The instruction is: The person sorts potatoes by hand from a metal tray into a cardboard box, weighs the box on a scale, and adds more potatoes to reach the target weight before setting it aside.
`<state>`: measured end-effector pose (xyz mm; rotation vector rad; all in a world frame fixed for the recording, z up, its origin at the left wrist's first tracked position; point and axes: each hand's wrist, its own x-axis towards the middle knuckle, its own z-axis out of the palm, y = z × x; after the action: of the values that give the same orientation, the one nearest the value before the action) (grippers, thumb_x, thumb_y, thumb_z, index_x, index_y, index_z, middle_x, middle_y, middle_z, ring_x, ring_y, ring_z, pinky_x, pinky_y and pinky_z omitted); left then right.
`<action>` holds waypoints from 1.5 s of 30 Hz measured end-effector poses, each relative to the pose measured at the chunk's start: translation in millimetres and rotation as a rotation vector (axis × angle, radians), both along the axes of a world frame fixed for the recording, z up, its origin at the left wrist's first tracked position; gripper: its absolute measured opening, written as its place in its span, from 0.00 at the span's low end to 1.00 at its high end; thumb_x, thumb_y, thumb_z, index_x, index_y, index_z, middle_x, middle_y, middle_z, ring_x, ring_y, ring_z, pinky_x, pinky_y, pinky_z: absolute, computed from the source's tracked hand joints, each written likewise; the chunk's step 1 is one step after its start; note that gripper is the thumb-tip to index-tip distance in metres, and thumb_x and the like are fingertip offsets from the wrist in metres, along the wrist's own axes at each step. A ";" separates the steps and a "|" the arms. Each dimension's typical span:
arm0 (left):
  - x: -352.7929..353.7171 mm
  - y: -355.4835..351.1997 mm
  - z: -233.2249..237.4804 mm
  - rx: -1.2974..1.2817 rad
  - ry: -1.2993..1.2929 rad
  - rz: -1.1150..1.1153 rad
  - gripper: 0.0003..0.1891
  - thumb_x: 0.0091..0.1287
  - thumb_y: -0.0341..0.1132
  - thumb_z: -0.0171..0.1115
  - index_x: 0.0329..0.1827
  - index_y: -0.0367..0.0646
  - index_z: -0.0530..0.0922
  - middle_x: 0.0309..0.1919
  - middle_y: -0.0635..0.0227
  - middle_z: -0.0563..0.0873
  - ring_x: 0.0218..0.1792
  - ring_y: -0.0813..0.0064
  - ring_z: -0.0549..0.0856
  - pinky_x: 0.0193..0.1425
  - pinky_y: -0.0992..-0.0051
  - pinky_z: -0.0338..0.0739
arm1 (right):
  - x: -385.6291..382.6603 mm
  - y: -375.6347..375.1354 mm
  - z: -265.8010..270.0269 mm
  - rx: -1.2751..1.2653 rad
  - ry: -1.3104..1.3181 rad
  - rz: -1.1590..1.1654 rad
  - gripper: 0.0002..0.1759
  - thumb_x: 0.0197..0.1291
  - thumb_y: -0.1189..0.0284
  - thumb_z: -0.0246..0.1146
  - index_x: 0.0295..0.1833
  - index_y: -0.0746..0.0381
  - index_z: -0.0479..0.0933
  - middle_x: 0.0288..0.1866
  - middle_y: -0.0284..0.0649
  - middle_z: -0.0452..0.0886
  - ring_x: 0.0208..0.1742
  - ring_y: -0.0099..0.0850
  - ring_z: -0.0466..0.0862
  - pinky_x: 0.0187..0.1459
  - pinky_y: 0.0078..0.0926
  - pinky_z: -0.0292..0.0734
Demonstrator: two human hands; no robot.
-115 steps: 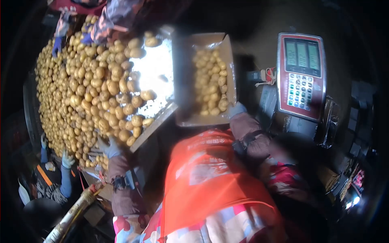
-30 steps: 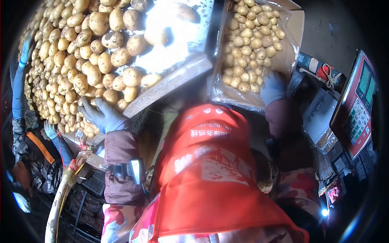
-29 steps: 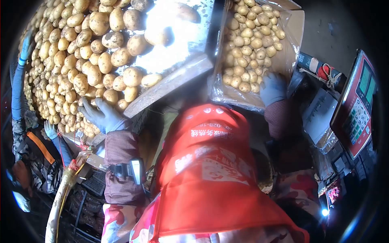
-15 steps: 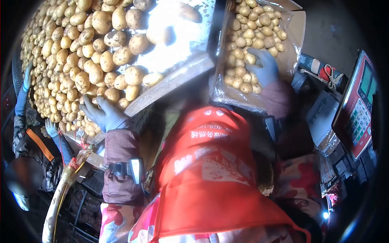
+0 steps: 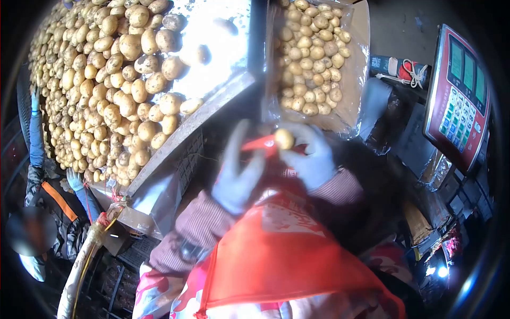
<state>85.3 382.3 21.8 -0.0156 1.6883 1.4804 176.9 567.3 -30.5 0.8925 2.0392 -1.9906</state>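
In front of the red apron (image 5: 287, 250), my right hand (image 5: 313, 159), in a blue-grey glove, pinches a small yellow potato (image 5: 283, 139) between thumb and fingers. My left hand (image 5: 234, 178), gloved alike and somewhat blurred, is held up beside it with thumb and fingers apart and nothing visible in them. Beyond the hands stands a plastic-lined cardboard box (image 5: 355, 69) holding many small potatoes (image 5: 317, 53). To the left, a big heap of potatoes (image 5: 106, 95) of mixed sizes covers a sorting table (image 5: 226, 58).
A raised ledge (image 5: 196, 127) borders the table on my side. At the right stands a red scale display (image 5: 459, 101) with keys. Another person's gloved hand (image 5: 74, 179) touches the heap at far left. A wrapped pole (image 5: 79, 260) rises at lower left.
My left hand has left the potato heap and my right hand has left the box. Both have come together before the apron, with a potato now in the right. The view has shifted.
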 end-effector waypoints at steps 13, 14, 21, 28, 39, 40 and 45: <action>-31.0 -34.6 -4.0 -0.393 0.948 -0.257 0.14 0.73 0.25 0.60 0.60 0.40 0.81 0.53 0.63 0.88 0.45 0.78 0.86 0.48 0.79 0.80 | -15.5 110.5 -141.6 0.437 -0.369 0.500 0.22 0.70 0.70 0.60 0.66 0.62 0.79 0.57 0.51 0.85 0.61 0.44 0.84 0.63 0.38 0.77; -37.8 -44.1 -1.8 -0.393 0.810 -0.046 0.17 0.72 0.23 0.60 0.63 0.39 0.79 0.55 0.62 0.86 0.50 0.77 0.85 0.53 0.77 0.80 | -27.3 119.9 -158.5 0.568 -0.414 0.589 0.24 0.69 0.71 0.58 0.69 0.61 0.77 0.60 0.53 0.83 0.62 0.47 0.82 0.64 0.40 0.76; -103.1 -131.8 -60.9 -0.667 1.115 0.375 0.32 0.59 0.14 0.57 0.70 0.42 0.76 0.65 0.56 0.75 0.63 0.62 0.78 0.65 0.66 0.76 | -60.5 147.8 -152.7 0.926 -0.134 0.296 0.25 0.65 0.74 0.56 0.67 0.53 0.78 0.60 0.50 0.81 0.61 0.51 0.80 0.65 0.44 0.75; -104.9 -118.6 -57.1 -0.918 1.408 0.188 0.37 0.52 0.15 0.53 0.71 0.40 0.76 0.64 0.48 0.77 0.65 0.51 0.77 0.70 0.60 0.73 | -66.2 126.2 -191.2 1.397 -0.032 0.948 0.21 0.56 0.72 0.61 0.56 0.49 0.85 0.45 0.40 0.84 0.46 0.41 0.83 0.49 0.42 0.79; -98.6 -118.7 -61.7 -0.829 1.279 0.286 0.37 0.56 0.14 0.54 0.73 0.42 0.74 0.68 0.56 0.73 0.68 0.59 0.74 0.73 0.64 0.71 | -39.9 118.9 -209.8 0.920 -0.064 0.730 0.17 0.65 0.73 0.57 0.58 0.52 0.81 0.47 0.46 0.85 0.49 0.49 0.84 0.50 0.48 0.80; -98.5 -120.1 -62.1 -0.838 1.307 0.263 0.37 0.56 0.14 0.54 0.74 0.43 0.73 0.69 0.57 0.72 0.69 0.59 0.73 0.74 0.64 0.71 | -37.5 112.2 -214.6 0.875 0.036 0.703 0.18 0.65 0.73 0.56 0.59 0.52 0.81 0.47 0.46 0.84 0.50 0.49 0.84 0.50 0.47 0.80; -98.9 -118.8 -61.5 -0.875 1.373 0.200 0.37 0.56 0.14 0.53 0.73 0.41 0.73 0.69 0.56 0.72 0.69 0.59 0.73 0.74 0.64 0.70 | -92.8 144.6 -200.5 1.117 -0.040 0.695 0.22 0.67 0.74 0.54 0.65 0.51 0.79 0.53 0.49 0.84 0.57 0.51 0.83 0.57 0.47 0.79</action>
<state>-13.5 263.5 -39.7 0.4611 3.4008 0.6511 84.1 711.9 -231.0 0.1983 2.8362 -0.4103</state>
